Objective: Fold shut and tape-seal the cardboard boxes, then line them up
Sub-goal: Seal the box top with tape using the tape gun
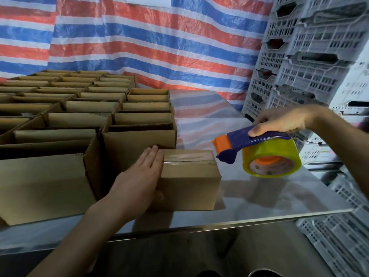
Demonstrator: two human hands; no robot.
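Pressing a taped cardboard box on a shiny table while holding a tape dispenser beside it.

The left hand lies with straight fingers on the left end of the closed cardboard box, which sits near the table's front edge with a clear tape strip along its top seam. The right hand curls around the blue handle of the tape dispenser, held above the table just right of the box. Rows of open boxes fill the table's left side. Grey crates are stacked at right, and a striped tarp hangs behind.
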